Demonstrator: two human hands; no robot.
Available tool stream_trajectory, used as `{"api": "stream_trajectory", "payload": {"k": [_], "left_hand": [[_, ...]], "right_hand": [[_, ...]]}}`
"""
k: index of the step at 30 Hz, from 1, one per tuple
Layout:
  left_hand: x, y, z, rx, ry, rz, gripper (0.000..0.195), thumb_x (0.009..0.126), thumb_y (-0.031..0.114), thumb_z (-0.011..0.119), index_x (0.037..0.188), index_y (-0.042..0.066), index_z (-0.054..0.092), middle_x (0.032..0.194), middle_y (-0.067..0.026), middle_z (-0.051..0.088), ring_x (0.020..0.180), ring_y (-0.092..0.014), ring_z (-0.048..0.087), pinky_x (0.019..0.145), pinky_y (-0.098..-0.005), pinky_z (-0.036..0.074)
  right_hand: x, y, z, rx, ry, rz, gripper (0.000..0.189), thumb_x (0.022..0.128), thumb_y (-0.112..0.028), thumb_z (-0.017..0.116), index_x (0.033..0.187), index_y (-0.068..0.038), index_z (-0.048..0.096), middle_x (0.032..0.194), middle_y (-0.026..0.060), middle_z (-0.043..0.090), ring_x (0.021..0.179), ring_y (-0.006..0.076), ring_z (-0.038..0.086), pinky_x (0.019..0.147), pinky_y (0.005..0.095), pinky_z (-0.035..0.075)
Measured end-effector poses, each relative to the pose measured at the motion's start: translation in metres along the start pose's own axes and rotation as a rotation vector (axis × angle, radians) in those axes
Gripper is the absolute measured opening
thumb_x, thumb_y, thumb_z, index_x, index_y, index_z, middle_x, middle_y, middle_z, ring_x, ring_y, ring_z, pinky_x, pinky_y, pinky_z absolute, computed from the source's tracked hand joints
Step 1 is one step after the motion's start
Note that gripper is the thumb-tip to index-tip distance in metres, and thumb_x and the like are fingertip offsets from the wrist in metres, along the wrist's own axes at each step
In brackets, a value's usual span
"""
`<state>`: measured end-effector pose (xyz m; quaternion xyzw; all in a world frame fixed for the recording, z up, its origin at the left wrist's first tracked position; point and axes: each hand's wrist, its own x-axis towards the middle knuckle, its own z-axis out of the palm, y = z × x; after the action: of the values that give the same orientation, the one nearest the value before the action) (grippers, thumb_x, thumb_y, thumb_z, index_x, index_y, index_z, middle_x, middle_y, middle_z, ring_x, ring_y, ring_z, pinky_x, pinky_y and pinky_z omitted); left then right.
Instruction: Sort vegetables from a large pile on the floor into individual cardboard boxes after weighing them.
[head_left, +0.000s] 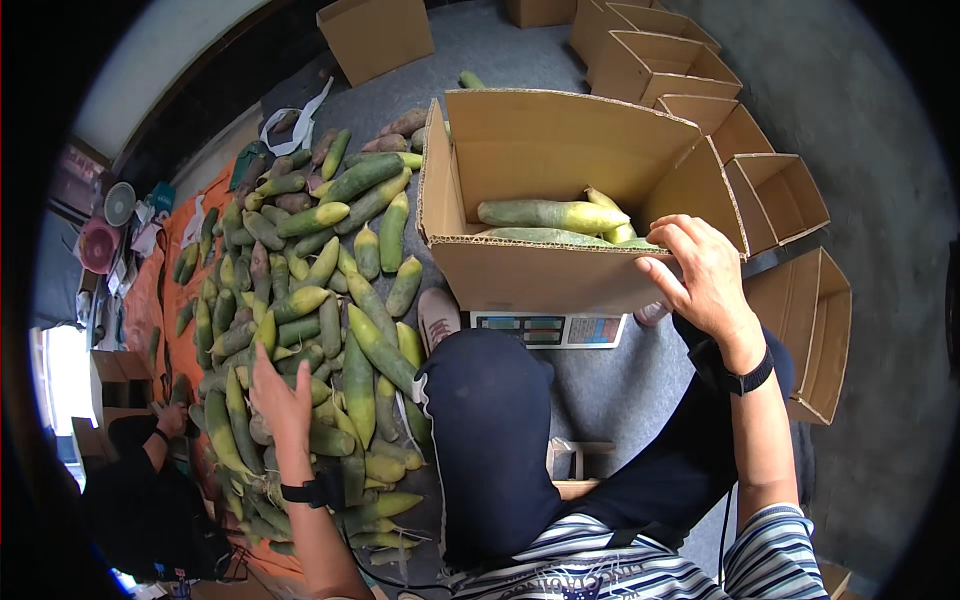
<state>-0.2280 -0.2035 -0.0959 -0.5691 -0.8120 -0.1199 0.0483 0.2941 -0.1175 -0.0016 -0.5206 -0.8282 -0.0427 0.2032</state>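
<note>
An open cardboard box (540, 277) stands on a white digital scale (547, 330) in front of my knees. Inside lie several green radishes, one pale green and yellow radish (555, 215) on top. My right hand (694, 270) rests over the box's near right rim, fingers inside and thumb outside, gripping the edge. On the left, my left hand (281, 390) hovers over or touches a large pile of green radishes (371, 345), its fingers apart and nothing seen in it. Whether it touches a radish cannot be told.
Open cardboard boxes (780, 195) line the right side, and another box (379, 37) stands at the back left. An orange sheet (199, 225) lies under part of the pile. At the lower left another person (150, 495) in black sits by the pile. A white plastic bag (300, 124) lies beyond.
</note>
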Motion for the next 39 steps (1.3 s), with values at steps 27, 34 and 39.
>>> {"api": "stream_trajectory", "payload": {"k": [27, 34, 39], "left_hand": [[-0.085, -0.014, 0.004, -0.041, -0.073, 0.020, 0.053, 0.084, 0.015, 0.068, 0.130, -0.002, 0.049, 0.134, -0.0250, 0.048, 0.125, -0.040, 0.045, 0.106, -0.0476, 0.034], [0.009, -0.081, -0.025, 0.012, -0.098, -0.100, 0.045, 0.085, 0.019, 0.067, 0.122, -0.003, 0.054, 0.120, -0.0254, 0.057, 0.115, -0.042, 0.052, 0.096, -0.0463, 0.042], [0.076, -0.160, 0.017, 0.040, -0.525, -0.329, 0.053, 0.085, 0.024, 0.071, 0.123, -0.009, 0.054, 0.121, -0.0272, 0.059, 0.114, -0.041, 0.056, 0.094, -0.0448, 0.047]], "right_hand": [[-0.008, -0.005, -0.004, 0.013, 0.019, -0.004, 0.029, 0.082, -0.031, 0.069, 0.092, -0.004, 0.063, 0.097, 0.0101, 0.065, 0.091, 0.0289, 0.063, 0.081, 0.0381, 0.051], [-0.015, -0.003, -0.007, -0.005, 0.007, 0.011, 0.028, 0.080, -0.026, 0.070, 0.093, -0.002, 0.063, 0.097, 0.0115, 0.065, 0.092, 0.0298, 0.063, 0.081, 0.0388, 0.050], [-0.010, -0.005, -0.008, 0.008, 0.015, 0.019, 0.028, 0.077, -0.023, 0.071, 0.093, -0.002, 0.062, 0.097, 0.0128, 0.065, 0.092, 0.0307, 0.063, 0.081, 0.0391, 0.050]]}}
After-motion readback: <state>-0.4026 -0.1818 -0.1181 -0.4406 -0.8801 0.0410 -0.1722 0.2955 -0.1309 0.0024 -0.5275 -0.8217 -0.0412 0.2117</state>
